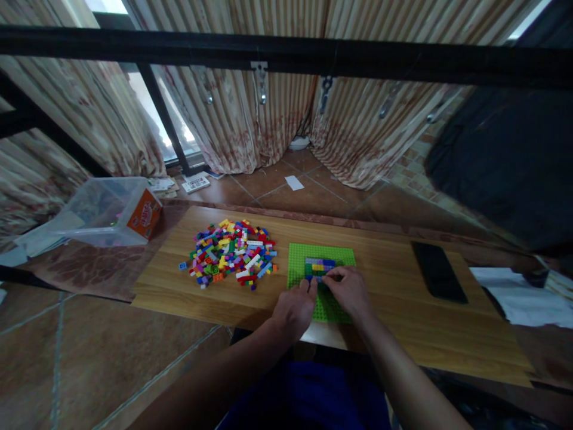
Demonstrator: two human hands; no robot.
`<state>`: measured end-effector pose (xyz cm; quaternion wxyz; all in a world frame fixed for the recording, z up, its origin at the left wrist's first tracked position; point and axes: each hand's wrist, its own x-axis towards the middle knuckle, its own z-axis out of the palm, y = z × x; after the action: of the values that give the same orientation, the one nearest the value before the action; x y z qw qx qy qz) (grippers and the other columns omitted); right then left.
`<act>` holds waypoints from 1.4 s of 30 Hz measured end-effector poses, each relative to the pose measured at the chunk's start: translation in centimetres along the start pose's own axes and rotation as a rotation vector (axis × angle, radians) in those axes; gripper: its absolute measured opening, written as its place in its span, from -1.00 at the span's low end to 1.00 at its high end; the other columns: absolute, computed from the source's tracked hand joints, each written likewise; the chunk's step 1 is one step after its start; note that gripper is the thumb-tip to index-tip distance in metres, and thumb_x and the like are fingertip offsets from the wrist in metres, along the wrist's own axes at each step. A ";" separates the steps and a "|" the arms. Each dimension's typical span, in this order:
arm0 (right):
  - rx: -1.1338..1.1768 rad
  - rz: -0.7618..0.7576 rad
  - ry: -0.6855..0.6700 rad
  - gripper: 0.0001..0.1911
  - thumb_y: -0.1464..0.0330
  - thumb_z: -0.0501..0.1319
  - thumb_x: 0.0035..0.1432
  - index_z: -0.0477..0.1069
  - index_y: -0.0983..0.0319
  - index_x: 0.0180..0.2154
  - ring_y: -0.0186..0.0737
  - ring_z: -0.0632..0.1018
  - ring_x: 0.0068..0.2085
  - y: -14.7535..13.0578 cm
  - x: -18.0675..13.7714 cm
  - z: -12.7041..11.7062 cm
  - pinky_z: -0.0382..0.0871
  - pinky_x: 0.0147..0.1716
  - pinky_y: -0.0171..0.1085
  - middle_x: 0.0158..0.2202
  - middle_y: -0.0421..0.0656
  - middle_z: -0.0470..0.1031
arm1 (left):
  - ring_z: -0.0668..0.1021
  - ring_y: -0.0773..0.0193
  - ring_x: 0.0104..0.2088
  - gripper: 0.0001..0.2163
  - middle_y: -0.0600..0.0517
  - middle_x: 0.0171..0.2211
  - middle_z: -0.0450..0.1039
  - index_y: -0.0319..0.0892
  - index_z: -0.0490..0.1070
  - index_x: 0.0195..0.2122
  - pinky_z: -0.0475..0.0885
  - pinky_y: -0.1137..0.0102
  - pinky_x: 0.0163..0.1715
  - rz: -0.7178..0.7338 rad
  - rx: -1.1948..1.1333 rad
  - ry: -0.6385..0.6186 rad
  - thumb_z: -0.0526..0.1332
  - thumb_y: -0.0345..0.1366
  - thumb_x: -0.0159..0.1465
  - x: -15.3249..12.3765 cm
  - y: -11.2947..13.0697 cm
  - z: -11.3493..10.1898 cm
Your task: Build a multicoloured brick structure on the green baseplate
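Note:
A bright green studded baseplate [298, 254] lies on the wooden board, with a small block of toy bricks [319, 267] in several colours built near its middle. My left hand [295, 307] is over the plate's lower left part, its fingers closed at the left end of a blue brick [317, 279] on the near side of the built block. From the right, my right hand [349, 289] pinches the same blue brick with thumb and forefinger. Fingertips partly hide the brick, so its full length and how firmly it sits cannot be told.
A loose pile of coloured bricks [233, 251] spreads left of the baseplate, with one blue brick [182, 266] apart. A black phone [439, 272] lies at right on the wooden board [389, 322]. Beyond the left end stands a clear plastic bin [101, 209]; a dark metal bar [286, 54] crosses above.

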<state>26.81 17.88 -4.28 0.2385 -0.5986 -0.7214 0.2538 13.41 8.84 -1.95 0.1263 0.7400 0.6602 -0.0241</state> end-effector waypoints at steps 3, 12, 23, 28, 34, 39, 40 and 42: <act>0.032 -0.014 -0.017 -0.80 0.18 0.26 -0.06 0.54 0.16 -0.49 -0.07 0.50 -0.20 0.3 0.1 -0.4 0.33 -0.14 -0.10 -0.35 -0.10 0.52 | 0.54 0.12 -0.17 -0.53 -0.19 -0.09 0.37 -0.28 0.05 0.29 0.54 0.29 -0.31 -0.005 -0.009 -0.008 -0.07 -0.48 0.34 -0.2 0.0 -0.2; 0.097 -0.025 -0.042 -0.76 0.19 0.21 -0.01 0.55 0.19 -0.45 -0.14 0.53 -0.29 1.3 0.1 -1.0 0.37 -0.23 -0.16 -0.35 -0.11 0.56 | 0.52 0.13 -0.15 -0.53 -0.16 -0.10 0.37 -0.24 0.02 0.30 0.50 0.31 -0.25 -0.016 -0.011 0.028 -0.06 -0.45 0.36 -0.6 0.0 0.0; 0.052 -0.016 0.018 -0.79 0.18 0.25 -0.08 0.53 0.17 -0.50 -0.15 0.51 -0.31 0.8 0.1 -0.3 0.36 -0.24 -0.15 -0.38 -0.12 0.52 | 0.51 0.12 -0.18 -0.50 -0.14 -0.10 0.35 -0.16 0.02 0.30 0.49 0.31 -0.30 -0.020 -0.039 0.011 -0.01 -0.45 0.32 -0.3 0.2 0.1; 0.034 0.011 0.008 -0.81 0.20 0.25 -0.09 0.53 0.18 -0.52 -0.14 0.51 -0.34 1.0 0.5 0.1 0.35 -0.28 -0.15 -0.40 -0.12 0.54 | 0.52 0.12 -0.19 -0.52 -0.14 -0.11 0.35 -0.18 0.04 0.30 0.49 0.33 -0.32 -0.007 -0.024 0.012 -0.03 -0.43 0.33 -0.3 0.2 0.2; 0.038 0.015 -0.003 -0.82 0.22 0.25 -0.08 0.52 0.17 -0.55 -0.13 0.52 -0.32 0.9 0.5 0.3 0.37 -0.25 -0.15 -0.43 -0.11 0.54 | 0.53 0.14 -0.22 -0.53 -0.15 -0.14 0.35 -0.21 0.05 0.29 0.50 0.33 -0.35 0.025 0.001 0.047 -0.05 -0.42 0.35 -0.4 0.0 0.4; 0.061 -0.004 0.001 -0.83 0.22 0.26 -0.09 0.53 0.16 -0.55 -0.14 0.52 -0.32 0.9 0.5 0.0 0.38 -0.24 -0.15 -0.43 -0.13 0.53 | 0.52 0.16 -0.21 -0.53 -0.15 -0.14 0.34 -0.20 0.05 0.30 0.50 0.33 -0.32 0.013 0.015 0.038 -0.04 -0.44 0.34 -0.3 0.0 0.7; 0.067 -0.012 -0.003 -0.83 0.21 0.27 -0.09 0.53 0.16 -0.55 -0.13 0.52 -0.31 0.9 0.5 -0.1 0.37 -0.23 -0.15 -0.43 -0.13 0.53 | 0.52 0.16 -0.21 -0.52 -0.15 -0.14 0.34 -0.19 0.04 0.30 0.50 0.33 -0.32 0.010 0.015 0.037 -0.05 -0.44 0.34 -0.3 0.0 0.7; 0.080 -0.030 -0.011 -0.82 0.20 0.27 -0.09 0.53 0.16 -0.55 -0.12 0.52 -0.30 1.0 0.5 -0.4 0.37 -0.22 -0.14 -0.43 -0.13 0.53 | 0.51 0.13 -0.20 -0.52 -0.15 -0.13 0.35 -0.21 0.04 0.30 0.50 0.31 -0.32 0.015 0.013 0.047 -0.05 -0.45 0.34 -0.4 0.1 0.7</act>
<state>27.74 18.51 -4.62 0.2618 -0.5764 -0.7209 0.2821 13.55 8.33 -2.53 0.1061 0.7460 0.6573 -0.0100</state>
